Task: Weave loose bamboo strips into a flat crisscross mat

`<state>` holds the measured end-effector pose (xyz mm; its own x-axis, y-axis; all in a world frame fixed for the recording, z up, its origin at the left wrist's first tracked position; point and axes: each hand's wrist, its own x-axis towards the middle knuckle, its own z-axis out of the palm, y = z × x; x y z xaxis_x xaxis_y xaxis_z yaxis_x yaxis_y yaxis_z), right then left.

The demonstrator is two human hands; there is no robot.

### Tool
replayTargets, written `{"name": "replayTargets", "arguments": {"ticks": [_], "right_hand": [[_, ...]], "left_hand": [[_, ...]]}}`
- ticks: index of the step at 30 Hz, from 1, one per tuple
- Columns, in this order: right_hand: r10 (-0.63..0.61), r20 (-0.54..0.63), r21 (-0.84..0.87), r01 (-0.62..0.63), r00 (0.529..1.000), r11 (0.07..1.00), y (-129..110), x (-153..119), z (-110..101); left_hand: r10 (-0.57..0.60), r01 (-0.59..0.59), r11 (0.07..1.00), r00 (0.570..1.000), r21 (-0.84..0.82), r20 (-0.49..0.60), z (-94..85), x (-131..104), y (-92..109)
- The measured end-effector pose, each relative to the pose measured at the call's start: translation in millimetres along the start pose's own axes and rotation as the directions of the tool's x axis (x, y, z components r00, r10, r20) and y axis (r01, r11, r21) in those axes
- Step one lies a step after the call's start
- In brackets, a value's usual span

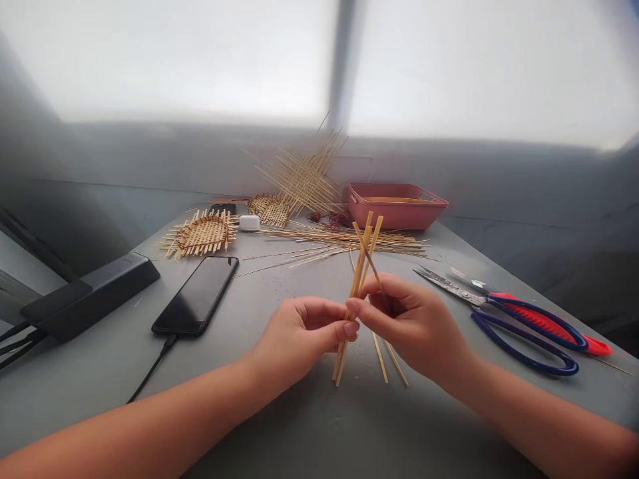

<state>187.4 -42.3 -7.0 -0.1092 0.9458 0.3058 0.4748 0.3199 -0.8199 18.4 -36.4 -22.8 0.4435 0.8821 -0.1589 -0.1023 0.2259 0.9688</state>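
Note:
Several thin bamboo strips (358,273) stand nearly upright between my two hands, crossing one another near the fingertips. My left hand (312,326) is closed, pinching them from the left side. From the right, my right hand (407,319) grips strips too, its thumb and fingers pressed together just above my left thumb. One darker strip leans across the others at the top. Below the hands the lower ends spread apart, with two strips slanting down to the right. My fingers hide the place where the strips cross.
Loose strips (349,238), woven pieces (204,233) and a pink basket (399,216) lie farther back. At left are a phone (197,296) with a cable and a black power block (92,293). Blue-handled scissors (529,332) lie at right by a red-handled tool (544,319).

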Motion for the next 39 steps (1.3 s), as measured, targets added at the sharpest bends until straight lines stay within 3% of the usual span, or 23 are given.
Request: {"name": "replayTargets", "arguments": {"ticks": [4,8,12,18,22,28,39], "right_hand": [[0.056,0.062,0.096,-0.062,0.997,0.993,1,2,0],[0.001,0.127,0.136,-0.019,0.992,0.991,-2,4,-2],[-0.015,0.115,0.143,-0.002,0.993,0.990,-2,5,-4],[0.085,0.147,0.294,-0.126,0.985,0.947,-1,5,-2],[0.106,0.129,0.254,-0.136,0.986,0.958,-4,3,-3],[0.126,0.093,0.187,-0.142,0.988,0.972,-6,4,-6],[0.115,0.128,0.161,-0.135,0.985,0.978,-6,5,-7]], "left_hand": [[0.008,-0.007,1.000,0.999,-0.016,0.048,0.2,-2,-1],[0.036,-0.036,0.999,0.998,-0.006,0.045,-0.5,-2,-2],[0.006,-0.005,1.000,0.997,-0.018,0.080,-1.0,-1,-4],[-0.015,0.020,1.000,0.971,-0.020,0.239,0.2,2,-12],[-0.053,0.082,0.993,0.947,-0.080,0.317,1.0,2,-14],[-0.093,0.147,0.975,0.951,-0.165,0.295,2.4,-1,-12],[-0.129,0.167,0.977,0.958,-0.131,0.255,2.6,-2,-11]]}}
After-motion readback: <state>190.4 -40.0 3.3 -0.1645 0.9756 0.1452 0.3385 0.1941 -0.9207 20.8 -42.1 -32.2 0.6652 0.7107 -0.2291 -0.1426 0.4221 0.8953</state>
